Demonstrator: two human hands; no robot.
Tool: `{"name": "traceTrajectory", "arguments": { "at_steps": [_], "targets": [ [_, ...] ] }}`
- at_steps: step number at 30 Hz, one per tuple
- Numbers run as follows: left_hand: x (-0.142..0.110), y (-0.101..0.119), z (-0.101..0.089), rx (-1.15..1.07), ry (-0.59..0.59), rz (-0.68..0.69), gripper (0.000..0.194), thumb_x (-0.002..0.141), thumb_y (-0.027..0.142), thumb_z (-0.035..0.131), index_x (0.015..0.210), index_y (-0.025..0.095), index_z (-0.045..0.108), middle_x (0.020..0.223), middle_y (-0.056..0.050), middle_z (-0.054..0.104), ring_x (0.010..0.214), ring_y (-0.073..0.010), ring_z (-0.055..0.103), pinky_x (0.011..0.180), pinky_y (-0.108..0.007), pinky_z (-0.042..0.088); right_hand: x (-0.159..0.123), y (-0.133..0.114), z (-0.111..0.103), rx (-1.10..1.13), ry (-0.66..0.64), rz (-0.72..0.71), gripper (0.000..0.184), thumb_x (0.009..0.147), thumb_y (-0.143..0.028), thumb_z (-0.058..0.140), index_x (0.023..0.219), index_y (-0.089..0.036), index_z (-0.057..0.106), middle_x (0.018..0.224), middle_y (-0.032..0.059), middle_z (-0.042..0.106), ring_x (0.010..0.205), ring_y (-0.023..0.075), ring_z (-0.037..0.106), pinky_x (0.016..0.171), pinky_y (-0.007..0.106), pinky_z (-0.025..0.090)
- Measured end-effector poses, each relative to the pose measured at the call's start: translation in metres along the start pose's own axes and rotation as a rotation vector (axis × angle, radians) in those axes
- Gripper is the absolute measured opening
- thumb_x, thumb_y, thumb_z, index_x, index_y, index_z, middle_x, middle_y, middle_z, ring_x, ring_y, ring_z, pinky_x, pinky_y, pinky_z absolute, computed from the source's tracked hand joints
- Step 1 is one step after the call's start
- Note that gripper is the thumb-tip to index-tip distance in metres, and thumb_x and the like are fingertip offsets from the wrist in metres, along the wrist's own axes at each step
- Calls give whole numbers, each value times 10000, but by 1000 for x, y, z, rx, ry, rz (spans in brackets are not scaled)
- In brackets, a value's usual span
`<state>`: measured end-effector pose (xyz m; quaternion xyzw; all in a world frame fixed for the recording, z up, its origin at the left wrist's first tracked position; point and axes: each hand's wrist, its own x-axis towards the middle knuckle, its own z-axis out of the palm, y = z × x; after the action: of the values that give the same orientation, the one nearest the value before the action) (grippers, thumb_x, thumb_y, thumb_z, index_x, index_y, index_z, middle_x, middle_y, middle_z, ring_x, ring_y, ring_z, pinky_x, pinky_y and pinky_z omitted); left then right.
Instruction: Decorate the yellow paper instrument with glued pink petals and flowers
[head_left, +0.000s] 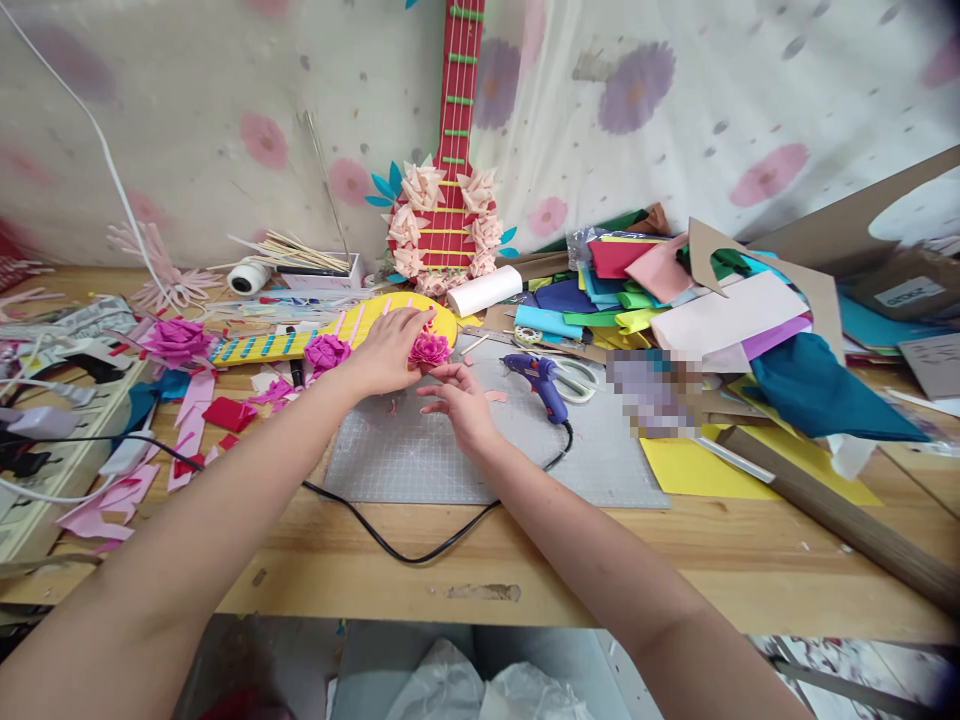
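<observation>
A yellow craft guitar (300, 342) with blue and pink strips across its neck lies flat on the table. Its rounded body is partly covered by my left hand (391, 350). That hand curves around a magenta paper flower (430, 349) at the body's near edge, thumb below and fingers above. Just right of it, my right hand (463, 405) has its fingers apart, the fingertips close to the flower's lower edge; whether they touch it I cannot tell. Another magenta paper flower (327, 352) sits beside the guitar's neck, left of my left wrist.
A blue glue gun (538, 385) and white-handled scissors (577, 380) rest on the grey cutting mat (420, 470). The gun's black cord (405, 556) loops across the front. Coloured paper (720, 320) is piled right. A red craft guitar (450, 200) leans at the back.
</observation>
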<state>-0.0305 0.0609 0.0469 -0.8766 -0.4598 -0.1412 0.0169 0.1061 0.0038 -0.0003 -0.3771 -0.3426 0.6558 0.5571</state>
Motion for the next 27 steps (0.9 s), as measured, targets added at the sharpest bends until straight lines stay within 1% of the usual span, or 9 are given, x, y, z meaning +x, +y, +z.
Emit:
{"name": "traceTrajectory", "arguments": {
  "at_steps": [5,11,15,19,23,27],
  "targets": [
    [2,2,-2,-8,0,-14,755,647,228,594,1341,154,307,1337,-152,399,1256,-302,355,1035,-450,307,2,-1,-3,-28,9,-6,208,559,-131,545,748,-194,485,823,-18,563,620,98,615,447,195,497],
    [4,5,-2,8,10,-37,759,657,231,601,1349,171,297,1329,-145,413,1250,-305,359,1031,-459,301,5,-1,-7,-108,42,-32,191,575,-89,473,739,-187,476,819,-16,561,588,87,608,421,187,483],
    [4,12,0,13,-6,-108,749,679,217,574,1362,167,273,1321,-141,424,1242,-300,366,1026,-458,305,8,0,-8,-162,47,-56,205,575,-75,441,744,-185,477,831,-19,551,582,79,606,410,180,483],
    [4,16,4,-40,-12,-200,763,680,180,551,1378,171,242,1336,-136,411,1245,-287,364,1007,-432,341,9,3,-8,-185,39,-73,227,584,-73,426,773,-189,474,876,-15,549,580,71,604,410,174,484],
    [4,15,9,-83,13,-231,768,672,169,561,1373,171,248,1348,-134,394,1266,-277,344,1008,-411,350,9,6,-9,-208,36,-98,226,603,-87,413,793,-192,475,899,-9,540,591,74,608,419,182,494],
    [3,16,9,-90,33,-254,761,668,174,580,1363,163,269,1341,-144,403,1280,-285,330,1029,-441,317,8,7,-9,-220,28,-109,222,611,-104,408,802,-191,481,924,0,535,624,82,619,428,184,500]
  ]
}}
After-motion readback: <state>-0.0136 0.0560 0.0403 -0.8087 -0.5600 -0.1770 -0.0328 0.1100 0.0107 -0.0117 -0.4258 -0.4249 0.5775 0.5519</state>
